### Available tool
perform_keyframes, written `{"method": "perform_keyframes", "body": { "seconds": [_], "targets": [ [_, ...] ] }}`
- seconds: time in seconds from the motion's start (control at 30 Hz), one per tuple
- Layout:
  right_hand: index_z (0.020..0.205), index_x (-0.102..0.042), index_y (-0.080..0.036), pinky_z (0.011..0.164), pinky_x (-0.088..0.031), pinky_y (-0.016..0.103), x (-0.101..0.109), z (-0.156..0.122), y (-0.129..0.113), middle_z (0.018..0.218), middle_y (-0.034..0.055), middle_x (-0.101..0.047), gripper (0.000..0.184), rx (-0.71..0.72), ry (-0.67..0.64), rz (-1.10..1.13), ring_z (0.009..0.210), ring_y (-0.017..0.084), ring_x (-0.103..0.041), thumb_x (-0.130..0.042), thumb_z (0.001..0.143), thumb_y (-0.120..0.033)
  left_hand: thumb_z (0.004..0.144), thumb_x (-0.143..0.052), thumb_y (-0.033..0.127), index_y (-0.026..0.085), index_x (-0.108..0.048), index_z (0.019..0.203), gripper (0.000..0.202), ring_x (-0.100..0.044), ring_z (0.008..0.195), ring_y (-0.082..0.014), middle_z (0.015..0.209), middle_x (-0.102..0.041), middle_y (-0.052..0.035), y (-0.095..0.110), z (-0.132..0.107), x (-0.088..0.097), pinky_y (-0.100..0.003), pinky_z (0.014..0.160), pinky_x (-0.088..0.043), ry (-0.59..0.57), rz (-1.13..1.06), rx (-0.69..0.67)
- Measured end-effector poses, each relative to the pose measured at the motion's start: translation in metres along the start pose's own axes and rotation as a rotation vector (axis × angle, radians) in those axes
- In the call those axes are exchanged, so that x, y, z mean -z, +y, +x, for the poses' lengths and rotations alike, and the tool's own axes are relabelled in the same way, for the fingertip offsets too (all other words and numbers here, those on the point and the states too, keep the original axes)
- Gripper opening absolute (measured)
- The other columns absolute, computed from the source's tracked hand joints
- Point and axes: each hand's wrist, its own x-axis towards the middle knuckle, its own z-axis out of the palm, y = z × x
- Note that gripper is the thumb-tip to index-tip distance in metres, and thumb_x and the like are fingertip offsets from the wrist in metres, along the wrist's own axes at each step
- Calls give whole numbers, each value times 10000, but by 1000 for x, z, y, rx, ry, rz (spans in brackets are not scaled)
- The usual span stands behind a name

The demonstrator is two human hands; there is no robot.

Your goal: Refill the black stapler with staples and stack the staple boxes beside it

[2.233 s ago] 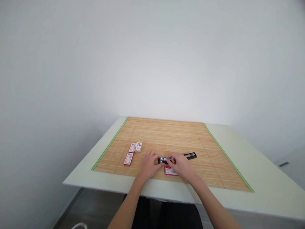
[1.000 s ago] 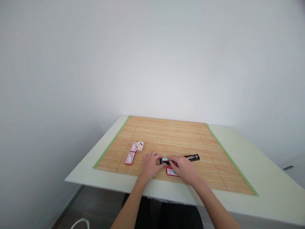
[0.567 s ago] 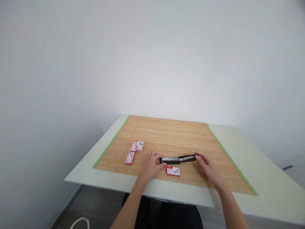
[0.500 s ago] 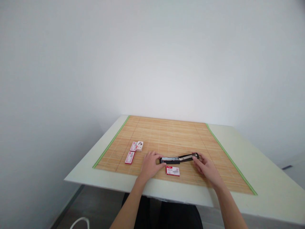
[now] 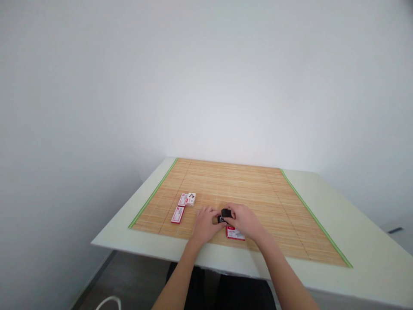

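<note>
A black stapler lies on the bamboo mat between my hands, its top arm folded over toward the base. My left hand pinches the stapler's left end between thumb and fingers. With thumb and fingers closed on the top arm, my right hand hides most of the stapler's length. Just in front of the stapler, partly under my right hand, lies a red and white staple box.
On the left of the bamboo mat are two flat red and white boxes, a nearer box and a farther box. A small white box touches the farther one. The white table extends around the mat.
My right hand has swung left, folding the stapler's unfolded top arm back over its base. My left hand has stayed at the stapler's left end.
</note>
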Motion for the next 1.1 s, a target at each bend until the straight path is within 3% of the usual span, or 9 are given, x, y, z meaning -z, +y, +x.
{"method": "perform_keyframes", "body": {
  "seconds": [0.13,0.27,0.37,0.57,0.77,0.9,1.0,1.1],
  "targets": [
    [1020,-741,-238,682,-361,263,-1,2,-3,853,18,-688,181,45,-57,-21,781,174,-594,-683,851,-212,838,-760,533,311,-738,1031,294,-558,1053,-265,1029,-660,-24,0,0,1,-370,876,-395,-8,10,0],
    [1133,-758,-264,897,-443,317,15,-2,17,1075,60,-699,251,136,-88,29,1022,219,-608,-654,905,-260,831,-763,538,313,-734,1053,317,-554,1074,-270,1059,-664,-29,1,0,1,-375,902,-396,-8,4,6],
    [1189,-740,-247,984,-446,369,18,-14,37,1163,86,-700,283,104,-35,81,1101,244,-603,-619,946,-326,863,-740,502,330,-703,1190,371,-557,1089,-268,1088,-674,-30,2,-1,0,-381,927,-398,9,-12,0],
    [1165,-731,-220,880,-501,388,-10,-48,66,1118,107,-742,400,-145,243,260,982,268,-660,-562,965,-522,975,-591,459,306,-678,1263,337,-578,1103,-255,1108,-692,-39,9,-3,3,-403,991,-396,19,-71,-10],
    [1005,-751,-190,755,-490,357,-42,-58,67,958,108,-756,545,-322,526,309,831,259,-653,-602,878,-699,804,-769,451,320,-641,1313,540,-581,1122,-268,1160,-675,-31,31,-15,10,-412,1022,-412,-126,-83,-181],
    [995,-756,-202,699,-460,340,-43,-59,62,909,93,-751,551,-309,543,271,768,242,-631,-585,885,-714,752,-761,318,345,-604,1350,619,-580,1141,-275,1218,-661,-31,43,-20,7,-408,1034,-422,-153,-29,-241],
    [1018,-769,-224,662,-437,330,-38,-60,59,875,73,-750,524,-297,478,253,728,232,-622,-573,904,-697,766,-718,290,328,-585,1377,627,-601,1138,-288,1239,-672,-52,44,-20,3,-413,1015,-436,-110,24,-115],
    [1079,-779,-227,663,-441,328,-34,-61,57,848,66,-753,527,-282,409,283,719,234,-636,-549,926,-675,814,-700,388,287,-584,1384,591,-605,1183,-319,1301,-671,-88,38,-20,7,-443,1040,-420,-67,58,30]
  ]
}}
